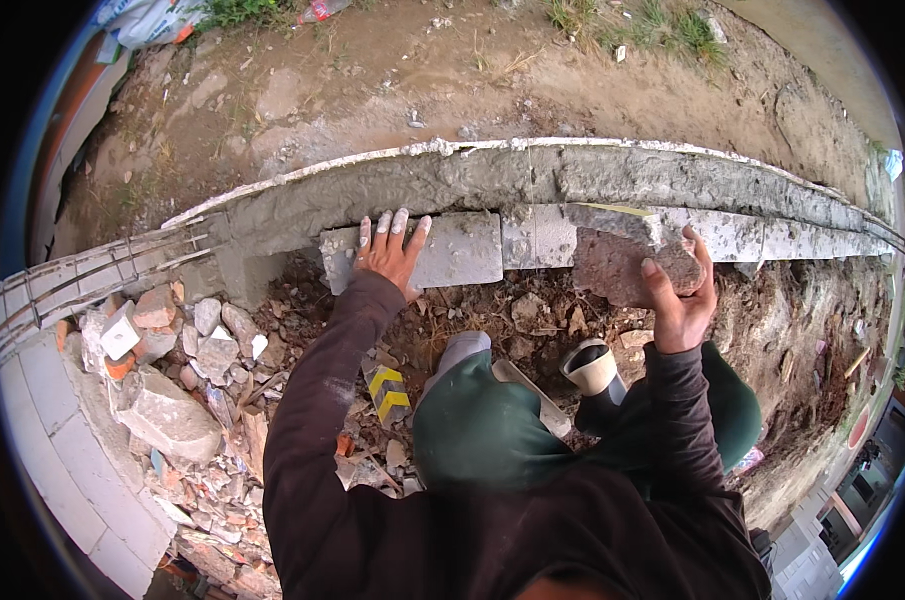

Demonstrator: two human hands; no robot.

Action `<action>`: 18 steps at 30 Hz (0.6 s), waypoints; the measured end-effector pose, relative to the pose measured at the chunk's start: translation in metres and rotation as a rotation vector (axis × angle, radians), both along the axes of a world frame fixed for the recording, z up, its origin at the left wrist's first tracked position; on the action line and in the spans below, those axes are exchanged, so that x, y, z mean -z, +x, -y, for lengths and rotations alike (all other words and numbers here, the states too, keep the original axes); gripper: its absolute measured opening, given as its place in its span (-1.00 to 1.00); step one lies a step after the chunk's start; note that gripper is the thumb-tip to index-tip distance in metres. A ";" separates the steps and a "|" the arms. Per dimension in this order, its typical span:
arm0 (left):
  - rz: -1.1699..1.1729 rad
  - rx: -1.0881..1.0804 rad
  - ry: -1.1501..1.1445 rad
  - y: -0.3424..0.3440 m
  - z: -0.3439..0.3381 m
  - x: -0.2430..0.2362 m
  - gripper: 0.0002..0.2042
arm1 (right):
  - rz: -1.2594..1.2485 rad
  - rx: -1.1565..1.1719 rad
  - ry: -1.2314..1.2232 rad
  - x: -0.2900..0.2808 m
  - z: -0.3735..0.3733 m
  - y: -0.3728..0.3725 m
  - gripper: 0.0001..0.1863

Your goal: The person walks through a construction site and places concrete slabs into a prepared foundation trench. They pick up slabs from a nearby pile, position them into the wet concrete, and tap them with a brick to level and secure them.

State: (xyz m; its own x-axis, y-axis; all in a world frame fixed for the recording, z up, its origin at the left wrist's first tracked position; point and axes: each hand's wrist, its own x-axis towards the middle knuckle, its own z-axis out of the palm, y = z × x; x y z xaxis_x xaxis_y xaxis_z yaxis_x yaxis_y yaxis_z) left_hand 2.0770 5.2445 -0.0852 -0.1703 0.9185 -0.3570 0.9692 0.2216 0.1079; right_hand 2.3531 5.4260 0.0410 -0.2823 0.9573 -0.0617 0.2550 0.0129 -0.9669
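Observation:
My left hand (391,252) lies with spread fingers on a pale grey block (463,250) set along the near side of the wall. Its fingertips are whitened with cement or dust. My right hand (685,305) grips a rough, reddish-grey chunk of stone or concrete (623,268), thumb on its near side and fingers at its right edge. That chunk is over or against the pale block row (538,237), right of the left-hand block; whether they touch I cannot tell. Wet grey mortar (373,195) runs along the wall top behind the blocks.
Broken bricks and stones (168,405) are heaped at the left, beside a low block wall (58,440). Steel bars (103,268) stick out at the mortar's left end. Bare soil (373,90) stretches beyond the wall. A boot (595,375) stands in the rubble near my knees.

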 end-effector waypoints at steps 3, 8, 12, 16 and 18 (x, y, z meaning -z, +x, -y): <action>0.012 0.057 0.042 -0.001 0.003 0.001 0.06 | 0.014 0.097 0.048 0.009 0.002 0.018 -0.41; 0.019 0.077 0.154 0.006 0.015 0.006 0.03 | 0.035 0.143 0.027 0.034 0.013 0.048 -0.42; 0.032 0.077 0.161 0.003 0.016 0.009 0.04 | 0.030 0.134 -0.039 0.039 0.017 0.047 -0.42; 0.049 0.071 0.169 0.000 0.014 0.008 0.03 | -0.010 0.203 0.026 0.012 0.007 0.031 -0.40; 0.066 0.066 0.185 -0.001 0.016 0.009 0.03 | -0.100 0.198 0.088 -0.012 -0.005 0.018 -0.41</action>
State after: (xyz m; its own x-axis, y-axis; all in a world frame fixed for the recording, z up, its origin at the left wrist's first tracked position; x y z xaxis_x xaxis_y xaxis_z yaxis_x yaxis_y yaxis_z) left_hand 2.0760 5.2285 -0.0941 -0.0890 0.9778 -0.1898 0.9705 0.1280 0.2043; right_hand 2.3713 5.4312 0.0531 -0.0888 0.9951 0.0433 0.1644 0.0575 -0.9847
